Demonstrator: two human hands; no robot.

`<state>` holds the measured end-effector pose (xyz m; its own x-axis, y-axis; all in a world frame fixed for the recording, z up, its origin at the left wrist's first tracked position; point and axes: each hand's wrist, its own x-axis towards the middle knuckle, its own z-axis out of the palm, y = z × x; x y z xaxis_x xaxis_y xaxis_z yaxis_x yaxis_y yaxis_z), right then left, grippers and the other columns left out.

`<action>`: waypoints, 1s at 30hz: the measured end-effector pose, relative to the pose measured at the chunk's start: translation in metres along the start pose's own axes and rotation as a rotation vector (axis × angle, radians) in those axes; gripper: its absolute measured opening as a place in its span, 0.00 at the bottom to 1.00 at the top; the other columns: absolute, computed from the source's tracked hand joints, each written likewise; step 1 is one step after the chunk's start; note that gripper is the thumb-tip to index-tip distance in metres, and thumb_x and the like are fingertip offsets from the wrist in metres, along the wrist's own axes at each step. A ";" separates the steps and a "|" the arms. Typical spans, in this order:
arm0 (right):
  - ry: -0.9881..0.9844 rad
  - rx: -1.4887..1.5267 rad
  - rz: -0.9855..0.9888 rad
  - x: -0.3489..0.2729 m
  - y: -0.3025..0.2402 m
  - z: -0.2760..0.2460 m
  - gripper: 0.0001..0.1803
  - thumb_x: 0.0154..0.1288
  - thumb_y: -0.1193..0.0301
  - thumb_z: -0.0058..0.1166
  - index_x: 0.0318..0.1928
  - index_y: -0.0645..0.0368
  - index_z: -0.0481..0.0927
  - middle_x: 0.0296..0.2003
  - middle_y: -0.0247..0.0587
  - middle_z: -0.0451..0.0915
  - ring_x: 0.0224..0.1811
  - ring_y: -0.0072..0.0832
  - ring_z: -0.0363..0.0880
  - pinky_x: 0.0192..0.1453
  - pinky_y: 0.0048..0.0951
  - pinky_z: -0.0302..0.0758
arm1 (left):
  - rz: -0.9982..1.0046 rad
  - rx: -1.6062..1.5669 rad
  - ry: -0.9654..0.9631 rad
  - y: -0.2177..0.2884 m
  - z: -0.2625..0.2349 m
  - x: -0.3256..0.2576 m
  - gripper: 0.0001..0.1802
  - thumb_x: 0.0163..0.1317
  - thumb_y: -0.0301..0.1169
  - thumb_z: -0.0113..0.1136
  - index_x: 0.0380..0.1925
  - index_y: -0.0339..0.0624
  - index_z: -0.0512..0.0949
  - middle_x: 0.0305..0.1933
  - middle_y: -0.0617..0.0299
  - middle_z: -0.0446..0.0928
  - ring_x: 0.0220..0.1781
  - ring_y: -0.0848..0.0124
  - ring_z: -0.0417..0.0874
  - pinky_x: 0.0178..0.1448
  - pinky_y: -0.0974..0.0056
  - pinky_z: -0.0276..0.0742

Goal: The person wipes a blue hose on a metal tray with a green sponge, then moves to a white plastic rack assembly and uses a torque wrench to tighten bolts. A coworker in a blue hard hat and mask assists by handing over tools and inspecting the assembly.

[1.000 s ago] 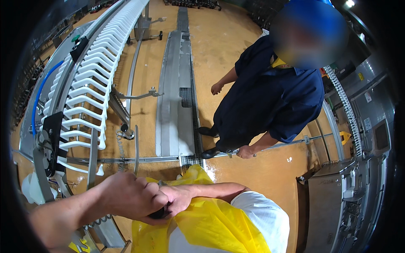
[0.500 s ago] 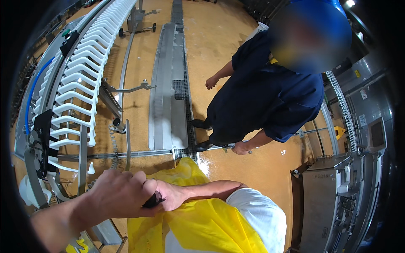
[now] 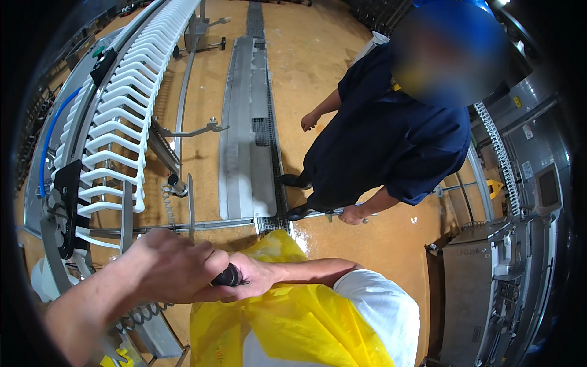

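Observation:
In front of my yellow apron [image 3: 306,318], my two hands meet. My left hand [image 3: 168,266] reaches in from the lower left with its fingers curled. From the right, my right hand [image 3: 255,275] presses against it, also closed. A black object with a rounded end [image 3: 228,276] shows between them; my fingers cover the rest, so its kind cannot be told. Just below my left hand hangs a grey coiled hose [image 3: 143,315].
A curved conveyor with white slats [image 3: 116,144] runs along the left. A person in dark blue clothes [image 3: 379,134] and a blue head covering stands ahead on the right. Steel machinery [image 3: 468,300] fills the right side. A grey drain cover [image 3: 238,147] crosses the tan floor [image 3: 324,37].
My hands have turned slightly, so more of the black object's rounded end shows. The whole view has shifted a little. The other person stands in nearly the same pose.

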<state>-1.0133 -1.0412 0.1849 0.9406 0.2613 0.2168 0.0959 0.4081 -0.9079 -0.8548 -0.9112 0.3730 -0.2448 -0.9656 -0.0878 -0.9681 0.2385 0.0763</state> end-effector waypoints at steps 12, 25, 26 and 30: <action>-0.059 -0.208 -0.148 0.007 0.006 -0.004 0.09 0.65 0.69 0.67 0.43 0.59 0.84 0.32 0.33 0.84 0.33 0.22 0.80 0.39 0.30 0.77 | 0.095 0.076 0.130 0.002 0.017 -0.001 0.31 0.69 0.67 0.65 0.35 0.49 0.78 0.26 0.67 0.75 0.21 0.69 0.83 0.22 0.59 0.75; 0.059 -0.361 -0.033 0.002 0.003 0.013 0.11 0.64 0.71 0.74 0.43 0.58 0.86 0.30 0.32 0.82 0.31 0.20 0.76 0.36 0.30 0.76 | -0.118 -0.065 -0.048 0.011 0.030 -0.001 0.23 0.68 0.55 0.66 0.28 0.50 0.76 0.29 0.63 0.77 0.29 0.63 0.89 0.29 0.54 0.81; 0.074 -0.366 -0.029 0.003 -0.004 0.015 0.10 0.64 0.71 0.73 0.42 0.58 0.85 0.29 0.31 0.81 0.30 0.19 0.75 0.35 0.30 0.75 | -0.114 -0.037 -0.035 0.010 0.024 0.001 0.22 0.69 0.55 0.67 0.29 0.49 0.76 0.29 0.63 0.78 0.30 0.62 0.90 0.29 0.54 0.82; 0.117 -0.200 -0.064 0.004 0.011 0.009 0.12 0.67 0.68 0.72 0.40 0.59 0.81 0.28 0.28 0.77 0.30 0.17 0.72 0.34 0.29 0.72 | -0.143 -0.056 0.047 0.009 0.003 0.001 0.23 0.69 0.56 0.68 0.37 0.48 0.80 0.30 0.62 0.80 0.29 0.60 0.91 0.30 0.54 0.84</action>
<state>-1.0111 -1.0283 0.1794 0.9606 0.1327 0.2440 0.2083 0.2366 -0.9490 -0.8641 -0.9093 0.3711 -0.1002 -0.9934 -0.0555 -0.9883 0.0930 0.1213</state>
